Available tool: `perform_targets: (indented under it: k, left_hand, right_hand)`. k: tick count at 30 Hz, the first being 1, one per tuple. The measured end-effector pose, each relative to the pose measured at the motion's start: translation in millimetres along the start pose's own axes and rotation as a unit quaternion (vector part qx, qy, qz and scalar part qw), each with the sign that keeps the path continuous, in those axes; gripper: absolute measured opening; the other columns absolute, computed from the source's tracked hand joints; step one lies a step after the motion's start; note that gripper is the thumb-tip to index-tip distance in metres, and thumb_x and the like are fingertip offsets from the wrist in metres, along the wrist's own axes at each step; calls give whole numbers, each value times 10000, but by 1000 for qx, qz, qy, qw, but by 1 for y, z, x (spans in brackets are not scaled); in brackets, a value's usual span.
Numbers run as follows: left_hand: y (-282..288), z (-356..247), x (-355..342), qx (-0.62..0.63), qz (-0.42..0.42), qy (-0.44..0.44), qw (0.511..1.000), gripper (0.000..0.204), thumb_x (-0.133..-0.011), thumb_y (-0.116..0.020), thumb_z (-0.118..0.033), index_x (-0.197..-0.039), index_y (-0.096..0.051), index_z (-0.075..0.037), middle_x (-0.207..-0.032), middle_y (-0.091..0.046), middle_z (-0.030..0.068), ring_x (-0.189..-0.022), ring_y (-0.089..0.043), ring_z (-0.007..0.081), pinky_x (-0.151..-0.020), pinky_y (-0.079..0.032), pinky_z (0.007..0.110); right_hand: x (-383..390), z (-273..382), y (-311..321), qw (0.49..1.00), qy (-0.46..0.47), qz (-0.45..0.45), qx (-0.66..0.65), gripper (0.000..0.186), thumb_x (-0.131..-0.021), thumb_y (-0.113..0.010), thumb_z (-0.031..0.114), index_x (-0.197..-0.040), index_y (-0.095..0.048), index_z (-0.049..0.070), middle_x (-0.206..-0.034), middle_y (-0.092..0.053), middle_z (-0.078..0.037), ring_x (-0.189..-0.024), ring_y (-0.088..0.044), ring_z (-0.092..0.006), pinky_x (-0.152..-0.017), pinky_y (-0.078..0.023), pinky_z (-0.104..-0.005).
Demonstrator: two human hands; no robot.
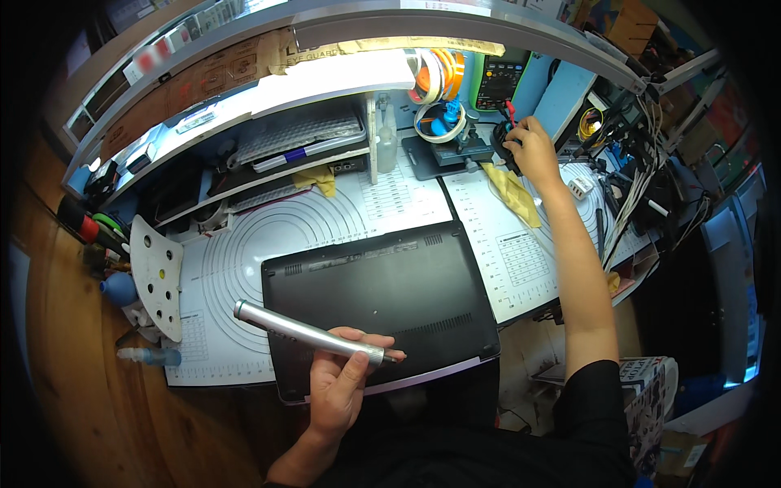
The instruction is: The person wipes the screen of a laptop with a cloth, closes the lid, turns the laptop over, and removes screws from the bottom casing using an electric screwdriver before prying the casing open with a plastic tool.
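A silver cylindrical tool (pixel 285 325), apparently a pen-style screwdriver, lies across the palm of my left hand (pixel 346 374), gripped by thumb and fingers. Beneath it is a closed black laptop (pixel 374 285), bottom side up on the white mat (pixel 228 276). My right hand (pixel 533 154) reaches to the back right, fingers bent at a dark object (pixel 503 140) below a red plug (pixel 509 110); I cannot make out exactly what they grip. A crumpled yellow cloth (pixel 512 195) lies just left of my right wrist.
A green multimeter (pixel 496 77) stands at the back, beside tape rolls (pixel 435 77) and a black stand (pixel 455 150). A shelf (pixel 285 159) holds trays at back left. A white perforated holder (pixel 159 285) sits left. Tangled cables (pixel 626 195) crowd the right side.
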State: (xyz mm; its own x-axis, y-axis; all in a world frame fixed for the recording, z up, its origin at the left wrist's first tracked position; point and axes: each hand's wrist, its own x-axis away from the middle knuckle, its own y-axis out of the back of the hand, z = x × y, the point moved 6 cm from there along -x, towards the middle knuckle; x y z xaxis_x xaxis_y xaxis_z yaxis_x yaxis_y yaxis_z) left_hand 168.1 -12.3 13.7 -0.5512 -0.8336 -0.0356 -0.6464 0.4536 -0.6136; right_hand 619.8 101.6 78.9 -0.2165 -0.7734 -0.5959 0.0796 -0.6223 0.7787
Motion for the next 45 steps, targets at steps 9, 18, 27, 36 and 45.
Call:
perform_targets:
  k: [9,18,27,36,45]
  left_hand:
    - [-2,-3,-4,57,-18,-4,998,227,-1067,-501,-191,-1252,-476,-61,-1321,-590,271,-1143,-658,415,-959,-587,523]
    - [-32,-4,2,191,28,-20,981,281,-1069,-498,-237,-1282,-534,-58,-1364,-569,268,-1245,-594,420,-1075,-510,539]
    - [-48,17,30,243,39,34,969,301,-1065,-509,-260,-1261,-575,-42,-1342,-595,240,-1242,-608,361,-1091,-514,482]
    - [-53,14,45,210,27,33,977,261,-1062,-517,-265,-1215,-551,-57,-1303,-607,251,-1210,-624,372,-1072,-520,485]
    - [-52,-5,50,62,64,-81,993,201,-1059,-525,-181,-1232,-489,-85,-1273,-615,261,-1203,-620,408,-1044,-527,518]
  right_hand:
    - [2,12,44,986,32,-164,-10,85,-897,-674,52,-867,-660,-27,-962,-659,-122,-900,-642,-288,-792,-519,-393]
    - [194,250,119,840,46,-25,-540,77,-965,-582,-90,-1020,-587,-37,-925,-708,-170,-821,-683,-186,-750,-548,-278]
    - [249,260,114,820,-82,-127,-552,38,-986,-582,-55,-1023,-582,-52,-912,-717,-156,-820,-679,-160,-764,-558,-273]
    - [257,268,144,867,42,-164,-469,66,-939,-626,-82,-988,-593,-52,-871,-691,-164,-754,-678,-240,-670,-548,-306]
    - [270,263,118,860,-100,-32,-500,67,-934,-676,-7,-985,-634,-1,-857,-679,-97,-759,-660,-194,-696,-529,-291]
